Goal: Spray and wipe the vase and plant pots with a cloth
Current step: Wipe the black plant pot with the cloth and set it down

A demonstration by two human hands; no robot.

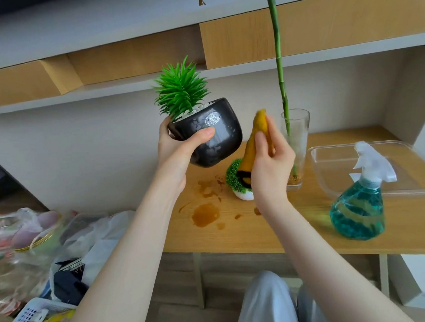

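1. Black glazed plant pot (212,133), tilted and raised above the wooden desk (272,234), carries a spiky green artificial plant (181,88) set in white pebbles; wet smears show on its side, beside a round white label.
2. The left hand (178,147) grips the pot, thumb across the front wall and fingers curled behind the rim.
3. The right hand (272,162) pinches a yellow cloth (258,138) between thumb and fingers, just right of the pot and apart from it; the cloth hangs down to a black-edged end.
4. Behind the cloth and right wrist, a small white pot with a green mossy dome (234,179) stands on the desk, partly hidden.
5. A tall clear glass vase (295,144) holding a long green bamboo stalk (278,59) stands just beyond the right hand.
6. Brown liquid stains (205,214) lie on the desk under the raised pot.
7. Farther right, a spray bottle (359,209) of blue-green liquid stands in front of a clear plastic tray (330,164).
8. Left of the desk, plastic bags (87,236) and a white basket (30,320) crowd the floor.
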